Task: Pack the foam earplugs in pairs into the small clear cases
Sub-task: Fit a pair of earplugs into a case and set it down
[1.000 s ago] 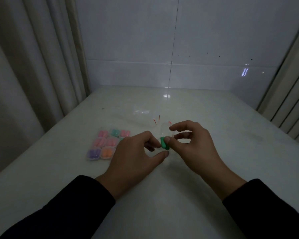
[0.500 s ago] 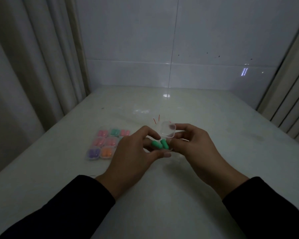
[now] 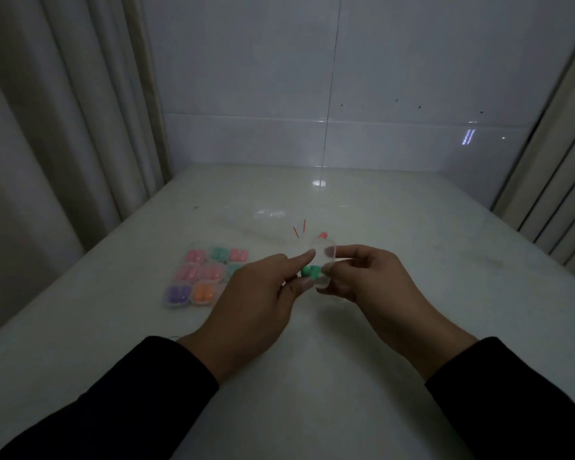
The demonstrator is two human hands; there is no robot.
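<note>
A small clear case (image 3: 322,260) is held above the white table between both hands, its lid raised. Two green foam earplugs (image 3: 310,270) lie in its lower half. My left hand (image 3: 256,300) pinches the case's left side, the index fingertip on the lid and the thumb under the base. My right hand (image 3: 369,283) pinches the right side with thumb and fingers. Left of the hands, several packed clear cases (image 3: 200,277) with pink, green, purple and orange earplugs lie in a block on the table.
A loose red-pink earplug (image 3: 322,234) lies just behind the held case, beside thin red marks (image 3: 300,229) on a clear bag. Curtains hang on the left and right. A tiled wall closes the table's (image 3: 312,376) far edge.
A second green earplug has joined the first in the case. My left index finger has risen onto the lid, and my right hand holds the case a little higher.
</note>
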